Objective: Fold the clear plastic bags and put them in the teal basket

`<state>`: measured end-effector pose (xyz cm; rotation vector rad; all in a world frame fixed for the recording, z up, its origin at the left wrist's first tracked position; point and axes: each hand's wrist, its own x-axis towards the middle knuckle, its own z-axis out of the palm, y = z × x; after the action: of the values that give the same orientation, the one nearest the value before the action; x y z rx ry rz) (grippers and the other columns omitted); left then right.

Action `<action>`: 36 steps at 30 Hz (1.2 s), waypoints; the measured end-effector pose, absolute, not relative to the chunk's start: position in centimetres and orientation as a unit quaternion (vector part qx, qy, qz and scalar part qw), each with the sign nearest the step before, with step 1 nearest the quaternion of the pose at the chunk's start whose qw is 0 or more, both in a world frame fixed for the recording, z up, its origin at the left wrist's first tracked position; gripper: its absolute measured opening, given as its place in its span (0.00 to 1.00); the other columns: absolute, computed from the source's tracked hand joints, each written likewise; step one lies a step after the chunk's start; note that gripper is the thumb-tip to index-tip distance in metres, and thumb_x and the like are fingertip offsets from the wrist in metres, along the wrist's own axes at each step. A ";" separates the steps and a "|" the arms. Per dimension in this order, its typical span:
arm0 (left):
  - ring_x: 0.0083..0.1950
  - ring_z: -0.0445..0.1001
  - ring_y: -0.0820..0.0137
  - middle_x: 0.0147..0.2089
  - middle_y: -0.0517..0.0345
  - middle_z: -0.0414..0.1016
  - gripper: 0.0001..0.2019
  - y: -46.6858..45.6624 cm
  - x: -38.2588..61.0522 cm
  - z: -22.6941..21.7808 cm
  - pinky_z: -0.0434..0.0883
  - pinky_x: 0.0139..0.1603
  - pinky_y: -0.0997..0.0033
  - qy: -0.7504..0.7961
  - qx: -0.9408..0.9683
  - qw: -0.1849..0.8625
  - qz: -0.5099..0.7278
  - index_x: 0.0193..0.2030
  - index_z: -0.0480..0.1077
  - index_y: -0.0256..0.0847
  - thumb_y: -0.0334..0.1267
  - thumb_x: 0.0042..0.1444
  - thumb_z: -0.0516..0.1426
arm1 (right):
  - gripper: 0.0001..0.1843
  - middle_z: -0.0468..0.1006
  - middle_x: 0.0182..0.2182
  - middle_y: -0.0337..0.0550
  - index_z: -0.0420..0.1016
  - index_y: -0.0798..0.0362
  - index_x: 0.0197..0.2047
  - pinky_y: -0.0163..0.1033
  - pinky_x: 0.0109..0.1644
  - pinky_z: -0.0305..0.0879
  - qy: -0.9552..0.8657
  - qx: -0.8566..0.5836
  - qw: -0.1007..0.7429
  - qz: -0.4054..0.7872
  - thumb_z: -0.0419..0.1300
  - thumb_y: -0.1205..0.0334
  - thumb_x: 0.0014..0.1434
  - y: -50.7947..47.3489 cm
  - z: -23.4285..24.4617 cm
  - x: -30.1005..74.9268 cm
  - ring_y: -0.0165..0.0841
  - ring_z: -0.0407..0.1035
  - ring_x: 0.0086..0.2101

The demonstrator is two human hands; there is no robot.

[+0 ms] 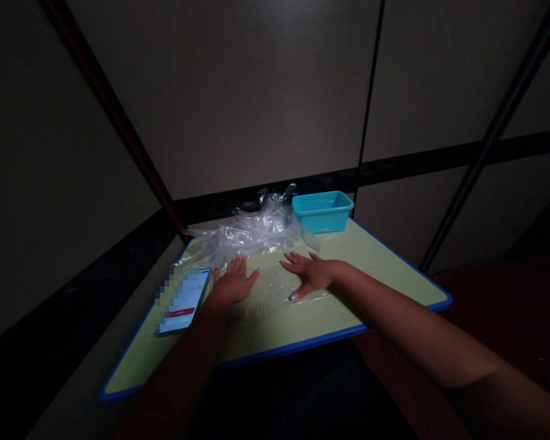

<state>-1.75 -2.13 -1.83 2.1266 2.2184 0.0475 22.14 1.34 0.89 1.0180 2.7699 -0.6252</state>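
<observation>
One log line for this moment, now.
left hand: flat on plastic sheet | right hand: same | phone at left | tub behind

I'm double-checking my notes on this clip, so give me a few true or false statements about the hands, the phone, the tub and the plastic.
1. The left hand and right hand lie flat, palms down, on a clear plastic sheet. True.
2. The phone lies to the right of the right hand. False: it lies left of the left hand, screen lit.
3. The teal tub stands at the far side of the table. True.
4. The right hand reaches into the teal tub. False: it rests on the sheet, nearer than the tub.
5. Crumpled plastic is heaped left of the tub. True.
</observation>
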 end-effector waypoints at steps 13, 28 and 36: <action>0.62 0.55 0.53 0.61 0.40 0.61 0.30 -1.3 -2.8 -0.8 0.54 0.59 0.49 0.689 0.669 -0.096 0.261 0.67 0.44 0.34 0.47 0.61 0.42 | 0.36 0.40 0.66 0.42 0.47 0.47 0.66 0.45 0.65 0.32 0.931 0.161 -0.022 -0.326 0.54 0.47 0.59 -0.2 3.6 23.4 0.35 0.32 0.64; 0.59 0.59 0.56 0.57 0.46 0.64 0.25 -1.0 -3.0 -1.1 0.57 0.58 0.56 0.676 0.669 -0.100 0.293 0.63 0.54 0.37 0.44 0.62 0.42 | 0.20 0.65 0.58 0.41 0.70 0.47 0.53 0.43 0.65 0.33 0.913 0.075 0.113 -0.385 0.59 0.66 0.57 -1.5 4.4 23.5 0.32 0.41 0.63; 0.59 0.57 0.55 0.59 0.45 0.63 0.26 -1.1 -3.0 -1.0 0.57 0.58 0.55 0.669 0.677 -0.086 0.293 0.63 0.54 0.35 0.45 0.62 0.41 | 0.23 0.59 0.60 0.42 0.68 0.49 0.56 0.42 0.66 0.34 0.903 0.089 0.100 -0.407 0.60 0.63 0.56 -1.4 3.7 23.5 0.31 0.42 0.63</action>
<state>-2.98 -1.12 -1.03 2.2534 2.2263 0.9754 23.49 -1.35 3.75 0.2640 2.6708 -1.2043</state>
